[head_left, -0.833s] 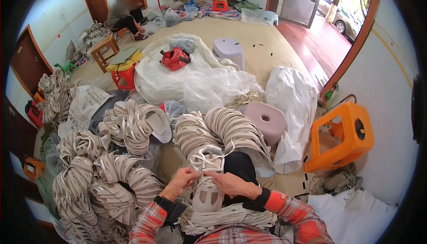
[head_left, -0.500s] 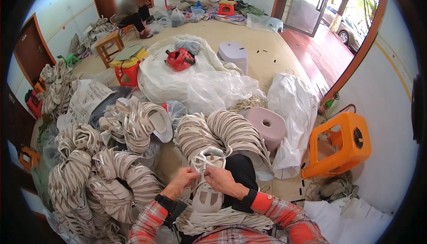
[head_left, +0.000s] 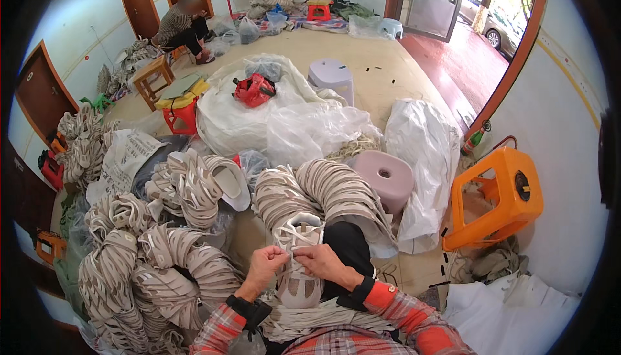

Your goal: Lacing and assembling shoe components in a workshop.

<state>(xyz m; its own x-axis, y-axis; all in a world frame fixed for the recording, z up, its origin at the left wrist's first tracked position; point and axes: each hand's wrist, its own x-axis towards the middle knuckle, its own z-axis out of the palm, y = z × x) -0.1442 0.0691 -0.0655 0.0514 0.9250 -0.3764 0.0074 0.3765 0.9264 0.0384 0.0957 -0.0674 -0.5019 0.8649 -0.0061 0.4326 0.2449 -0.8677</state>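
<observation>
Beige shoe upper lies between the left hand and the right hand, whose fingers pinch its white lace, seemingly threaded only partly and not yet tightened.

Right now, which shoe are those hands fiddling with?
The beige shoe upper between the left hand and right hand; the others are stacked in bundles.
</observation>
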